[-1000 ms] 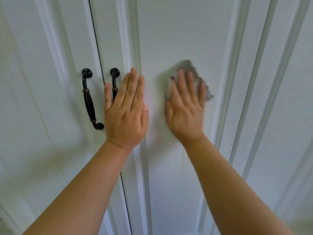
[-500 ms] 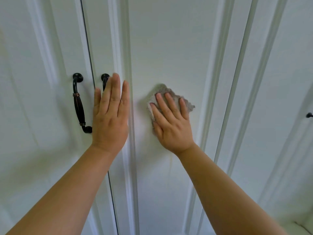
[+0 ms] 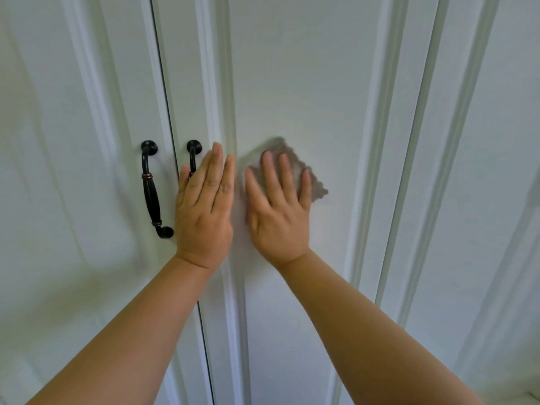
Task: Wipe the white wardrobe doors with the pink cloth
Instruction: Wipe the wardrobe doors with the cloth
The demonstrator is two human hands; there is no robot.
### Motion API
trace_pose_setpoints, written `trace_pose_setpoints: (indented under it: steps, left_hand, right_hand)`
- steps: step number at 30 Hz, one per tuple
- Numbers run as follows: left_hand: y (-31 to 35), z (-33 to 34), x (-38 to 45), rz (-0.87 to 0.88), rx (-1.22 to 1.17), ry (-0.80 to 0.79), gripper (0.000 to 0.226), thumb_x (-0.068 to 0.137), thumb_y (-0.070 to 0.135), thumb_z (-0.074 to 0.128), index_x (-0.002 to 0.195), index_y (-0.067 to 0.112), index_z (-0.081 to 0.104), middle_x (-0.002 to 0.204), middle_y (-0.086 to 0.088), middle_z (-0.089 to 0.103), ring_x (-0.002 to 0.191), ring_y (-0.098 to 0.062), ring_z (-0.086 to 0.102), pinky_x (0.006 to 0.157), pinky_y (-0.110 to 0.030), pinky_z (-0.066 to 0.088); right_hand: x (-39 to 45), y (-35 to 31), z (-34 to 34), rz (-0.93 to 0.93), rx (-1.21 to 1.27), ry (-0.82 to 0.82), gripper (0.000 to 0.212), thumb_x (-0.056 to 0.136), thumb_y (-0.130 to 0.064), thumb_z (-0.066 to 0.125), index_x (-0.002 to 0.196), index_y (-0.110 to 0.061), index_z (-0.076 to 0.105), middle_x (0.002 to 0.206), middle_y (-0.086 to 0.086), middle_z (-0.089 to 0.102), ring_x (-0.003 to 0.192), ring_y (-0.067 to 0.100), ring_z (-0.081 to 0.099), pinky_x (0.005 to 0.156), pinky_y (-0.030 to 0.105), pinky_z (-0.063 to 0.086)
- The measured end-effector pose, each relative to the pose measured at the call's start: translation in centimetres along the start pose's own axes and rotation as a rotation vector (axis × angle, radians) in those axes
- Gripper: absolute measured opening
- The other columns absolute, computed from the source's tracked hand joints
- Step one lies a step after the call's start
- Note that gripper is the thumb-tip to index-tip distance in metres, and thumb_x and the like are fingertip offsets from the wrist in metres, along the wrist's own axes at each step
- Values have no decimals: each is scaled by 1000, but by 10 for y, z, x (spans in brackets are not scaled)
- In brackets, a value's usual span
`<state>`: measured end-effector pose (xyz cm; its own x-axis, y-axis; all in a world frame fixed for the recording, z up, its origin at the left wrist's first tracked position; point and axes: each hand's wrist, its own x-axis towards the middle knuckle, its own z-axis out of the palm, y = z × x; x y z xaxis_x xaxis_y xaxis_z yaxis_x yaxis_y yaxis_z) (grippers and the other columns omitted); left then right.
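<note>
1. Both hands lie flat against the white wardrobe doors, side by side and nearly touching, with bare forearms reaching up from the lower corners of the view.
2. The right hand [image 3: 277,211] has its fingers straight and slightly spread, pressing the pink cloth [image 3: 314,185] against the door; no finger curls round the fabric.
3. The pink cloth sits crumpled under the right fingers, its ragged edge showing above the fingertips and out past the little finger; it looks greyish-pink and blurred.
4. The left hand [image 3: 204,211] has its fingers straight and held together, palm pressed to the stile of the middle door [image 3: 301,83] just beside the raised moulding, and it holds nothing.
5. The cloth rests on the recessed panel of the middle door, nearer the panel's left moulding than its right one.
6. Left of the left hand, a dark gap separates the middle door from the left door [image 3: 73,141].
7. A black handle [image 3: 153,190] with copper-coloured bands stands upright on the left door near that gap.
8. A second black handle [image 3: 193,154] is mounted on the middle door just across the gap; its lower part is hidden behind the left hand.
9. At the right edge, another seam divides the middle door from the right door [image 3: 502,141].
</note>
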<state>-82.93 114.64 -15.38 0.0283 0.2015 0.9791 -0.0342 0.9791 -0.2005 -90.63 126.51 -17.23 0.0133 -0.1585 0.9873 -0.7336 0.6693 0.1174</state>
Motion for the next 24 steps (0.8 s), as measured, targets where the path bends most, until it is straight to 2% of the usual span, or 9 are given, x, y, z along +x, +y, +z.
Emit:
trace_pose_setpoints:
  steps: [2, 4, 8, 11, 14, 17, 21, 24]
  left_hand:
    - [-1, 0, -1, 8, 7, -5, 40, 104, -4, 36, 143, -2, 47, 151, -15, 39, 143, -27, 36, 124, -42, 17]
    - [-1, 1, -2, 10, 38, -1, 42, 103, -6, 34, 143, -2, 47, 151, -17, 41, 142, -29, 38, 123, -43, 20]
    - [1, 3, -3, 13, 63, 17, 43, 102, -8, 34, 141, -2, 50, 148, -18, 46, 140, -29, 42, 119, -48, 29]
    - [-1, 2, -3, 37, 51, 3, 43, 102, -8, 34, 140, -1, 53, 148, -16, 47, 139, -28, 42, 119, -48, 29]
    - [0, 3, -2, 31, 59, 18, 41, 103, -6, 34, 138, -1, 56, 147, -15, 48, 137, -27, 44, 121, -45, 26]
    - [2, 5, -2, 23, 70, 46, 38, 103, -5, 39, 137, 0, 57, 146, -14, 48, 135, -26, 46, 121, -44, 26]
    - [0, 2, -2, 33, 64, 7, 39, 104, -2, 39, 140, 0, 53, 149, -14, 45, 138, -27, 43, 121, -45, 25]
    - [0, 0, -4, 31, 86, -3, 42, 104, -5, 34, 142, 0, 51, 150, -14, 44, 139, -27, 41, 121, -46, 24]
  right_hand:
    - [-17, 14, -4, -145, 27, -50, 48, 98, -25, 56, 146, -20, 51, 157, 10, 38, 149, 32, 29, 118, 61, 24]
    - [-32, 40, -10, -170, 8, -75, 54, 97, -26, 57, 150, -20, 46, 158, 10, 36, 150, 32, 28, 119, 60, 23]
    - [-47, 79, -27, 127, -25, -19, 53, 103, -26, 40, 153, -11, 33, 160, 18, 29, 151, 37, 21, 122, 57, 17]
    - [-13, 83, -27, 258, -3, 39, 50, 103, -20, 41, 151, -5, 39, 158, 26, 30, 149, 44, 21, 123, 54, 17]
    - [42, 64, -18, 309, -38, 135, 48, 102, -19, 45, 149, -11, 45, 158, 22, 33, 149, 44, 24, 120, 62, 16]
    - [55, 29, -6, 147, -11, 114, 46, 101, -19, 45, 147, -15, 51, 157, 15, 38, 149, 38, 27, 120, 63, 17]
    - [-10, 23, -5, -139, 89, -27, 47, 98, -18, 56, 145, -17, 53, 156, 10, 41, 149, 32, 30, 120, 58, 23]
    - [-51, 52, -19, -92, 40, -86, 50, 100, -22, 53, 149, -17, 46, 158, 10, 36, 150, 34, 28, 121, 59, 19]
